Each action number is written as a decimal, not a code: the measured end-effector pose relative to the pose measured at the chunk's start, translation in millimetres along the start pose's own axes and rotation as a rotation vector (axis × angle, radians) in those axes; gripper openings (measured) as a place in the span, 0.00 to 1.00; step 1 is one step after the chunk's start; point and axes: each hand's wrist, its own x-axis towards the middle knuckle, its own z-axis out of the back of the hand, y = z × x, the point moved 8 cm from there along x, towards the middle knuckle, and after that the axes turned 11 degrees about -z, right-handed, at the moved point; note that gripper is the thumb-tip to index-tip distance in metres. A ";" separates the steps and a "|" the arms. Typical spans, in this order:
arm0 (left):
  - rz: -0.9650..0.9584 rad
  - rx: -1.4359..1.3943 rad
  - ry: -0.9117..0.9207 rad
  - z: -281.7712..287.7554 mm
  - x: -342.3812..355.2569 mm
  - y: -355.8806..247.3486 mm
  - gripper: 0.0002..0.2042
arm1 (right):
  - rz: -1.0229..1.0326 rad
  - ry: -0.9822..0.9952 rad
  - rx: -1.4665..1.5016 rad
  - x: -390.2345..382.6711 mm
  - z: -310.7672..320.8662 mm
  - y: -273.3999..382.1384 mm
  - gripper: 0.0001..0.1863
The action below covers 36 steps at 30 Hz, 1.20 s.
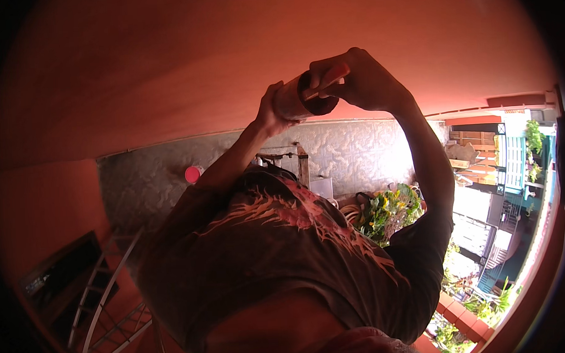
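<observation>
In front of the red-orange wall, my left hand [271, 113] is wrapped round the side of a dark cylindrical can [288, 101]. The can is tilted, its open mouth turned to the right. My right hand [361, 80] is at that mouth, its fingers closed on a paintbrush [337, 74] with a reddish handle. The brush's lower end reaches into the opening, so its bristles are hidden. What lies inside the can is too dark to make out.
The red-orange wall [185, 74] rises close ahead. On the grey patterned floor [350, 149] stand a pink container [194, 174] and a wooden-framed item [303, 166]. A metal ladder [100, 301] is at lower left; leafy plants [391, 213] and a bright opening are on the right.
</observation>
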 end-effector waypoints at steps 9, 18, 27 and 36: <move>-0.015 0.083 -0.093 14.7 -3.1 -1.2 0.33 | -0.058 0.278 -0.239 0.2 -11.2 2.1 0.06; 0.047 0.145 -0.127 23.1 -3.2 9.0 0.35 | -0.186 0.384 -0.373 -1.5 -12.5 11.0 0.08; 0.022 0.096 -0.192 12.6 -7.1 -4.3 0.33 | -0.067 0.129 0.639 -9.8 21.4 -43.8 0.06; 0.022 -0.022 -0.267 30.3 1.7 -21.2 0.34 | -0.298 -0.679 1.540 -40.6 -86.6 -175.2 0.05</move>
